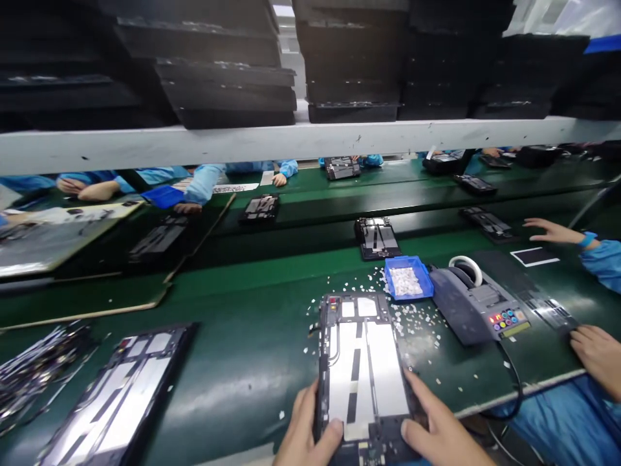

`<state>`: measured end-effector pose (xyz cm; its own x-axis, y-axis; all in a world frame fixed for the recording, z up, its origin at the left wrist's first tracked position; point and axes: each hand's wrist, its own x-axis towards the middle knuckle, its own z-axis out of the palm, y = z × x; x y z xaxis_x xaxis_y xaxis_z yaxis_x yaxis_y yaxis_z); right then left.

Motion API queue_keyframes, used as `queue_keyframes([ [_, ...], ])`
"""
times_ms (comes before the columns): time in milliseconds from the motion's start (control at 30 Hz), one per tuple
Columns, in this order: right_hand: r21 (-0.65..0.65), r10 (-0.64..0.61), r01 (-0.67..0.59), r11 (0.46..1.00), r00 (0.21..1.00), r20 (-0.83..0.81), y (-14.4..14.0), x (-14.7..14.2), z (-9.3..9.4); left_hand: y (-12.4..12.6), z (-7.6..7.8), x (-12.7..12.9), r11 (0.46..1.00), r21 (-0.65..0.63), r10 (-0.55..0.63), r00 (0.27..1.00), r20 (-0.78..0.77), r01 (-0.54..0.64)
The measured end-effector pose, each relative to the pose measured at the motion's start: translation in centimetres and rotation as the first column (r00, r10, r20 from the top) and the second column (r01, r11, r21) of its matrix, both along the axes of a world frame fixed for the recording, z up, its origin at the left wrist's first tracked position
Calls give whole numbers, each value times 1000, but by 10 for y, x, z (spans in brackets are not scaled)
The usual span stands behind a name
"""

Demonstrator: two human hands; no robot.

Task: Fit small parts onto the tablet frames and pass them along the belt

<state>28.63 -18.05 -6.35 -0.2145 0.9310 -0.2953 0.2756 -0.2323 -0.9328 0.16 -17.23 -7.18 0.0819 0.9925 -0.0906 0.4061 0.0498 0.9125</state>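
Observation:
Between my two hands is an opened tablet, its silver battery cells and black strips facing up. My left hand grips the lower left edge, thumb on the face. On the lower right edge my right hand is closed in the same way, with its thumb near the bottom board. Small white bits lie scattered around the tablet's far end. A blue tray full of similar white pieces stands just beyond it. Another opened tablet lies to the left on the green bench.
A grey tape dispenser with lit buttons stands right of the tray, its cable hanging over the bench edge. Thin strips are heaped at left. A co-worker's hands are at right. A shelf holding black trays crosses overhead.

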Motion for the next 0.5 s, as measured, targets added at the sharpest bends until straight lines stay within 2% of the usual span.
queue_keyframes([
  [133,108,79,-109,988,965,251,2,9,-18,-9,-14,6,1000,-11,-19,997,-73,18],
  [233,135,140,-178,975,958,252,5,20,-21,-9,-9,-1,994,13,-103,987,-126,106],
  [300,155,114,-157,975,959,258,10,27,-19,6,7,-11,990,50,-114,967,-228,129],
  [333,179,54,-105,978,962,268,14,30,-15,19,18,-15,990,95,-71,950,-303,104],
  [400,249,-96,26,968,957,272,26,31,-1,57,45,-18,969,247,94,885,-457,25],
  [433,291,-146,67,954,954,262,34,29,8,79,58,-16,946,319,126,849,-513,52],
  [500,375,-157,59,925,959,237,48,20,29,121,77,-6,906,340,23,772,-635,252],
])
